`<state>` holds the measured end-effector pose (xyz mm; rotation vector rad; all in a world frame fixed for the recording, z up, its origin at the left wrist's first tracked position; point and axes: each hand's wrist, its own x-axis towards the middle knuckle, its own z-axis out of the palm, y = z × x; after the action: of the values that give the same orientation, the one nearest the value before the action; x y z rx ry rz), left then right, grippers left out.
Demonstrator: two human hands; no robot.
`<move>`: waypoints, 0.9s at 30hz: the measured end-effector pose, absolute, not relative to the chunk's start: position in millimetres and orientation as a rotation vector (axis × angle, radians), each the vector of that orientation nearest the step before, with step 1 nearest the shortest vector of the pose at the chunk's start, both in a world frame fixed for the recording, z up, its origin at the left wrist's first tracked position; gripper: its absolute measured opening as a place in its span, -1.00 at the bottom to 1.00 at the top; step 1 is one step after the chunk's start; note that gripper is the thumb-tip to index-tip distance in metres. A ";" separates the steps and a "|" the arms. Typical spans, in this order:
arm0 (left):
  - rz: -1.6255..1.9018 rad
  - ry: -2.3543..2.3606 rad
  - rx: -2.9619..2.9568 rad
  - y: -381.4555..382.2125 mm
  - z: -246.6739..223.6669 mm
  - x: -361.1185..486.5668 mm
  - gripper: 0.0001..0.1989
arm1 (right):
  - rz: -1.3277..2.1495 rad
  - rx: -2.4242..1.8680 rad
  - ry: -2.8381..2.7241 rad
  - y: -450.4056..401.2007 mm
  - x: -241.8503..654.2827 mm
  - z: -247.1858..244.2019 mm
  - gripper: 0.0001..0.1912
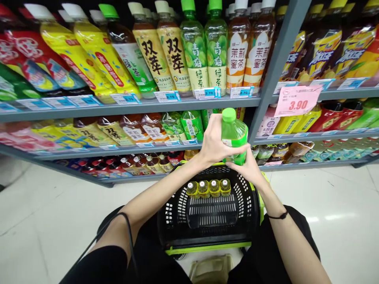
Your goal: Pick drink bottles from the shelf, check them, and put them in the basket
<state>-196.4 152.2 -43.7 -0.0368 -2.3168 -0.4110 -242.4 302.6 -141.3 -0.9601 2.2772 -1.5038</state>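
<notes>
A green bottle (235, 132) with a green cap is upright in front of the shelves, above the far rim of a black basket. My left hand (213, 141) is wrapped round its left side, with the thumb across the front. From below and the right, my right hand (247, 163) grips the lower part of the same bottle. Inside the black basket (207, 238), which has a lime-green edge, several small yellow bottles (203, 188) with white caps stand in a row at the far side.
Shelves (177, 104) full of drink bottles run across the front, with a grey upright post (275, 59) right of the hands. A pink price sign (297, 102) hangs at the right. Below the basket a beige object (211, 270) sits between my legs.
</notes>
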 end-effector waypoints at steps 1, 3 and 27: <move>-0.469 -2.311 0.065 152.3 -40.3 -189.2 -0.10 | -1.579 -0.942 2.172 297.3 -235.1 -141.8 0.06; -0.546 -2.404 0.156 141.6 -36.8 -176.0 -0.12 | -1.681 -0.887 2.032 286.4 -220.2 -145.8 -0.06; -1.480 -2.484 -0.054 23.2 -102.0 -53.8 -0.03 | -1.731 -0.660 1.492 242.2 -132.5 -180.4 -0.31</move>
<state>-53.8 23.2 -102.0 -0.0537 -2.4842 -1.4797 -132.5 242.2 -180.4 -0.6602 1.4922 -1.7306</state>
